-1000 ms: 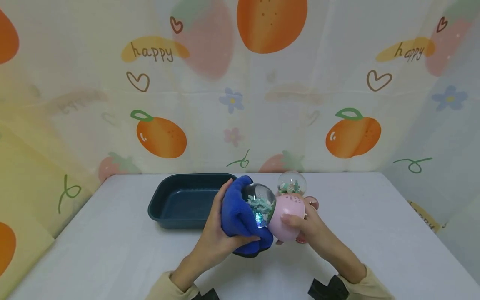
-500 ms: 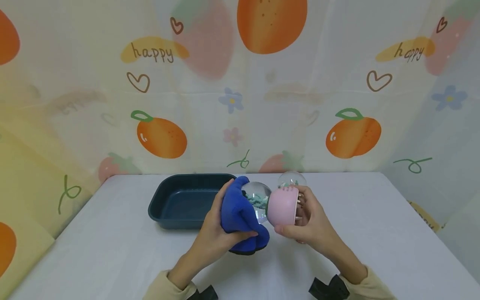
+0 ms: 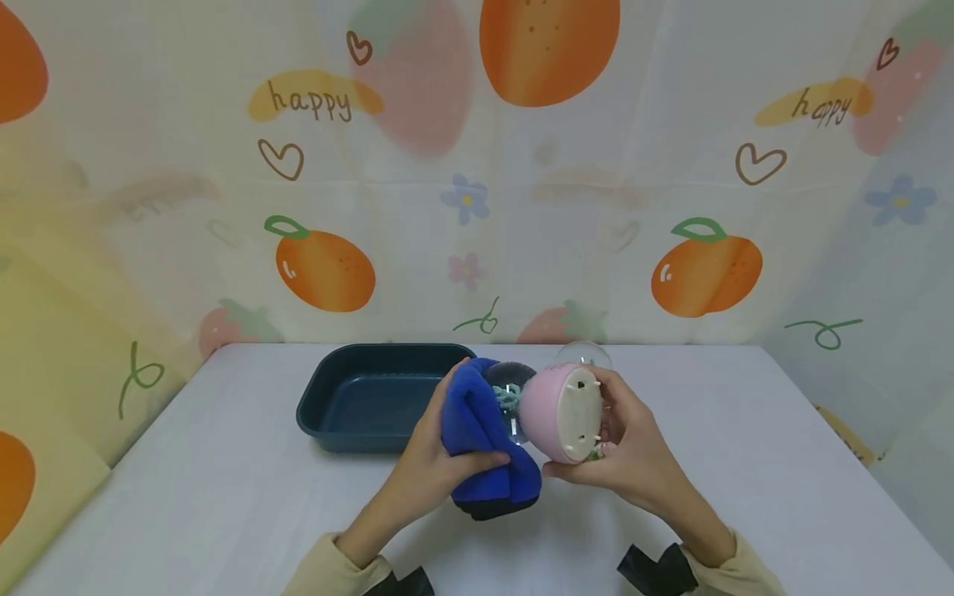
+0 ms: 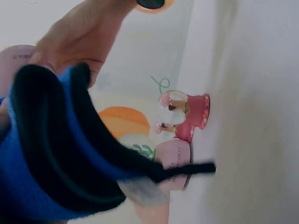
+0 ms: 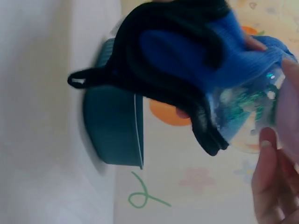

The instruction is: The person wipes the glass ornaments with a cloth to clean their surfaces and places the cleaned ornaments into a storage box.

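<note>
The white table bears a dark tray and snow globes.

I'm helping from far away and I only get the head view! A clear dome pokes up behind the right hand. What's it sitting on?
Observer: A pink base; it shows in the left wrist view.
Operator: Ooh! Is anything standing next to that?
Observer: Yes, an ornament with a reddish base is right by it.
Operator: And the blue cloth in the left hand, has it got something to hang it up by?
Observer: Yes, the right wrist view shows a black loop sticking out from its edge.
</note>
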A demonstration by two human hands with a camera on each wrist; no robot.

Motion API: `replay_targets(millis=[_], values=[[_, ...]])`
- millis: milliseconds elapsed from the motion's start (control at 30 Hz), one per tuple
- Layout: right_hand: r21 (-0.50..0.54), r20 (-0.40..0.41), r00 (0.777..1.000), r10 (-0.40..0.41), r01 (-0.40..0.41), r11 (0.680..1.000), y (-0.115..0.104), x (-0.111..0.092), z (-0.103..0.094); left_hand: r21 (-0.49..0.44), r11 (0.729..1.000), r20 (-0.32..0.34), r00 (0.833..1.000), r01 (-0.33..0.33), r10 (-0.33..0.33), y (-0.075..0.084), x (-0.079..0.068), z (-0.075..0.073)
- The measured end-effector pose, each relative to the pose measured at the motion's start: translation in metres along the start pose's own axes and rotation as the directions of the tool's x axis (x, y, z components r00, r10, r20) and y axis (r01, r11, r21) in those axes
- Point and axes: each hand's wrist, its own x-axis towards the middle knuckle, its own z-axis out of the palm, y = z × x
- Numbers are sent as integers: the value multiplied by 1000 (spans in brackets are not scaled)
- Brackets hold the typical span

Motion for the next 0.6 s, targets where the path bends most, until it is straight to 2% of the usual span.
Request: replay_targets(millis=[133, 300, 400, 467, 533, 600], values=[[-15, -36, 996, -87, 86, 996, 2, 0, 1, -29, 999, 18, 999, 35, -35, 1, 0, 0], [3, -68, 992, -104, 105, 995, 2, -1, 5, -65, 994, 63, 995, 87, -83, 0, -2, 1], [-32, -99, 992, -80, 77, 997, 1, -2, 9, -81, 992, 91, 992, 96, -88, -3, -3, 3], [-63, -104, 994, -18, 12, 998, 0, -3, 12, -89, 991, 111, 990, 101, -91, -5, -4, 4], [-80, -78, 996, 50, -56, 995, -1, -5, 14, -102, 990, 129, 988, 94, -80, -6, -6, 4], [-148, -32, 998, 45, -49, 988, 0, -5, 17, -115, 991, 145, 988, 74, -57, -6, -7, 4]])
